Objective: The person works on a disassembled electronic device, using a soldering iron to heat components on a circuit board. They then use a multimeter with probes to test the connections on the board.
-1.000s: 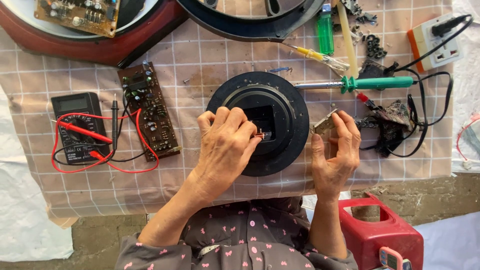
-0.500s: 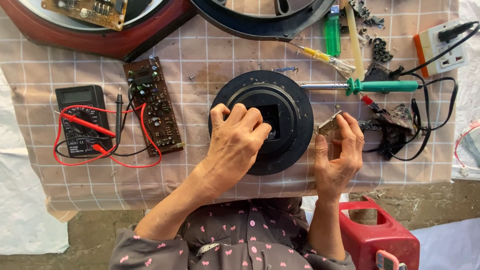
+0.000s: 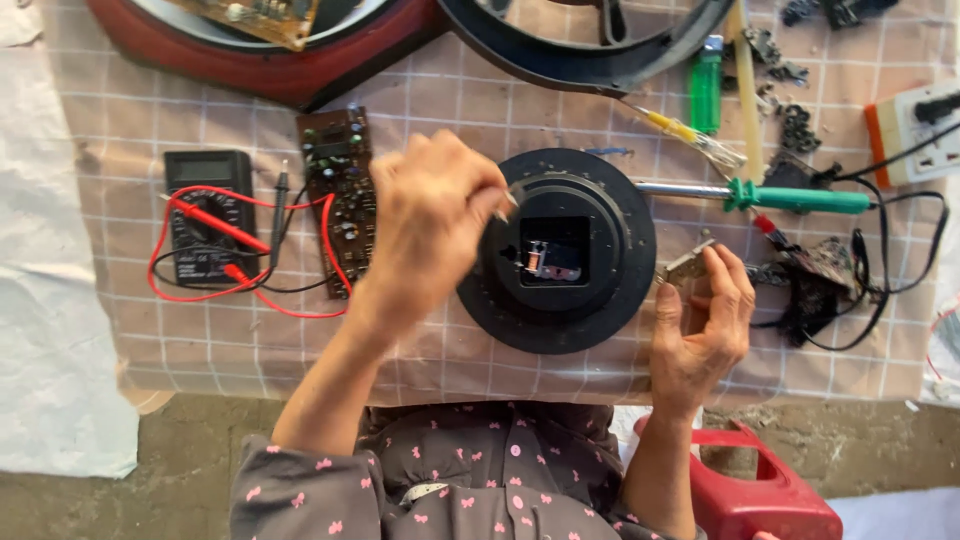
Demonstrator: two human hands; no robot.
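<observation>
We are pinching a tiny metal bit in our left hand, just over the round black clock back lying on the desk; it could be slipping down into the open middle. Our right hand is holding a small grey part beside it

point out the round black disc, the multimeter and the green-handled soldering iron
round black disc (image 3: 610, 300), head view, bare lower right rim
multimeter (image 3: 208, 170), head view, its display at the top
green-handled soldering iron (image 3: 800, 198), head view, middle of the green handle
</observation>
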